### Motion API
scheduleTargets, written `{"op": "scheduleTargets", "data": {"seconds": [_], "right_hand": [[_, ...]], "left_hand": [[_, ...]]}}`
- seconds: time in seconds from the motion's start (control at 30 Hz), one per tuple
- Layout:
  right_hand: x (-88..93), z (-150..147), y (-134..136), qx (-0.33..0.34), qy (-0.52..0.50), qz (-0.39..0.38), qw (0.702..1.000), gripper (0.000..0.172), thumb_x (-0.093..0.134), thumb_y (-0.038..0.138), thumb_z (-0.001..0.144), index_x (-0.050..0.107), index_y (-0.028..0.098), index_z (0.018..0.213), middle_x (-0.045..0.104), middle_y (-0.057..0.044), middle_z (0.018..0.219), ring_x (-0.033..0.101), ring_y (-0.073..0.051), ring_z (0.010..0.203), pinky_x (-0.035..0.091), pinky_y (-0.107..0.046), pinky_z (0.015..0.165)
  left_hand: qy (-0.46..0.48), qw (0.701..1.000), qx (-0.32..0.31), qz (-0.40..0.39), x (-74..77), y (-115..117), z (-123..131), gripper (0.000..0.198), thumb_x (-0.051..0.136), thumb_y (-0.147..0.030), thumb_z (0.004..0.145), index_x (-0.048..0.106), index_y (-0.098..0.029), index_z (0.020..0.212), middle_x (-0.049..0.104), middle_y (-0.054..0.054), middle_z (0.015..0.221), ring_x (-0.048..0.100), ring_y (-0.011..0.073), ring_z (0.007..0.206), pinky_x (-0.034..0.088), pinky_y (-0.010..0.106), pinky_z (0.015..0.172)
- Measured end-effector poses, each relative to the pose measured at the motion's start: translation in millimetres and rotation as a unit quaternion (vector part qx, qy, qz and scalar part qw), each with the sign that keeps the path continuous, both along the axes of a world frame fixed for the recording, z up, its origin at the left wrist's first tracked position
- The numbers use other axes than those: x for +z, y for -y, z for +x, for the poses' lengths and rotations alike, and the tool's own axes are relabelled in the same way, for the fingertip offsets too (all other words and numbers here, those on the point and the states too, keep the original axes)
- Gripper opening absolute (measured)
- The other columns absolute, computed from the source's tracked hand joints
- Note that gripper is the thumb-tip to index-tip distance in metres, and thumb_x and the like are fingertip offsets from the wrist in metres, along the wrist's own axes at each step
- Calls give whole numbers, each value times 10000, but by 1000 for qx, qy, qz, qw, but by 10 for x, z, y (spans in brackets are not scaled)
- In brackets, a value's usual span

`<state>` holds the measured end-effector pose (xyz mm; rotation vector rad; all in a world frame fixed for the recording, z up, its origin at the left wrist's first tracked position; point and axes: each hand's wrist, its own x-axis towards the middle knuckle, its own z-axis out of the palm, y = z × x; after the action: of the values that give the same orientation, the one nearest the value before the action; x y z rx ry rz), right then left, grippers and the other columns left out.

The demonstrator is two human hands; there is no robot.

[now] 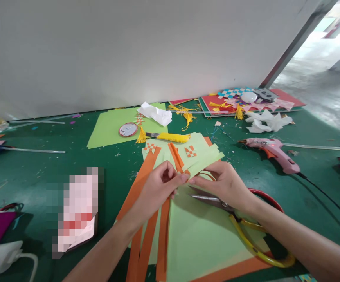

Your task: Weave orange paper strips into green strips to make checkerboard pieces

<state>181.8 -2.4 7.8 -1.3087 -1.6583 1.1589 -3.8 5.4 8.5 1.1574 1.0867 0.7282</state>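
Note:
My left hand (pixel 164 180) is closed, its thumb and finger pinching narrow orange and pale green paper strips at the middle. From the right, my right hand (pixel 224 180) pinches the same small bundle, thumb against finger; the fingertips of both hands nearly meet. How the strips cross there is partly hidden. Pale green paper (pixel 205 243) lies beneath the hands, with long orange paper strips (pixel 137 250) to its left. Scissors (pixel 211 200) with red and yellow handles rest partly under my right wrist. A small orange-and-green checkered woven piece (pixel 191 151) sits just beyond the fingers.
A yellow utility knife (pixel 172 137) lies beyond the papers, near a round tin (pixel 128 129) and crumpled white paper (pixel 155 113). At right is a pink glue gun (pixel 275 150) with its cord. A phone (pixel 81 211) lies left. Yellow tassels (pixel 189 117) lie by the wall.

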Motion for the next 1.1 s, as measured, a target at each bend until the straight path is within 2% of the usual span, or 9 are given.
{"op": "scheduleTargets", "data": {"seconds": [0.1, 0.23, 0.33, 0.5, 0.67, 0.77, 0.87, 1.0, 1.1], "right_hand": [[12, -9, 3, -14, 55, 52, 997, 143, 675, 323, 793, 716, 200, 734, 729, -27, 761, 652, -188, 721, 496, -305, 712], [14, -17, 0, -12, 55, 97, 994, 123, 658, 289, 817, 705, 219, 728, 712, 1, 702, 627, -147, 640, 484, -259, 646], [27, -15, -4, -8, 19, 53, 998, 160, 640, 305, 834, 698, 209, 720, 710, 1, 704, 628, -143, 654, 479, -244, 625], [38, 11, -2, 22, -65, -44, 997, 282, 629, 417, 849, 685, 183, 701, 680, -5, 662, 601, -123, 617, 468, -232, 591], [24, 19, -2, 61, -166, -162, 971, 244, 697, 423, 790, 690, 180, 767, 691, -14, 687, 624, -136, 624, 488, -241, 573], [17, 6, 0, 71, -181, -207, 959, 228, 745, 399, 744, 694, 191, 822, 692, -6, 699, 634, -139, 628, 496, -246, 582], [27, 0, 4, 90, -163, -210, 960, 243, 720, 423, 765, 684, 183, 784, 688, -13, 689, 628, -138, 616, 494, -251, 585], [60, 15, -12, 84, -131, -191, 969, 249, 707, 425, 776, 674, 183, 724, 672, 5, 653, 605, -115, 594, 466, -218, 553], [80, 23, -26, 101, -127, -171, 972, 242, 686, 402, 802, 678, 179, 709, 664, 13, 644, 613, -107, 594, 486, -219, 592]], "left_hand": [[-45, 996, -10, 78, 0, 9, -3, 241, 636, -402, 846, 521, -200, 781, 529, -38, 699, 501, 88, 572, 398, 195, 513], [-118, 967, 3, 226, 21, 38, 17, 155, 577, -352, 893, 644, -212, 883, 618, 31, 915, 591, 161, 854, 465, 239, 713], [-122, 955, -8, 269, 32, 59, 26, 158, 611, -349, 874, 668, -232, 964, 630, 52, 1045, 599, 194, 979, 486, 260, 781], [-149, 932, 2, 331, 32, 69, 14, 99, 650, -287, 858, 694, -237, 931, 692, 40, 1055, 630, 185, 985, 466, 277, 875], [-122, 938, 21, 324, 23, 78, -4, 97, 616, -258, 881, 707, -238, 854, 730, 35, 961, 655, 187, 936, 480, 268, 821], [-117, 942, 48, 311, 22, 90, -3, 116, 608, -265, 879, 706, -230, 827, 727, 40, 934, 657, 187, 887, 491, 257, 769], [-128, 944, 73, 294, 22, 101, -2, 121, 613, -288, 872, 685, -214, 808, 716, 30, 897, 647, 167, 801, 487, 235, 718], [-136, 952, 116, 247, 19, 94, -14, 156, 608, -344, 875, 648, -209, 809, 636, -18, 702, 565, 118, 628, 431, 200, 587], [-121, 958, 133, 223, 14, 81, -22, 159, 621, -361, 865, 643, -212, 815, 594, -33, 655, 524, 102, 597, 387, 188, 536]]}}
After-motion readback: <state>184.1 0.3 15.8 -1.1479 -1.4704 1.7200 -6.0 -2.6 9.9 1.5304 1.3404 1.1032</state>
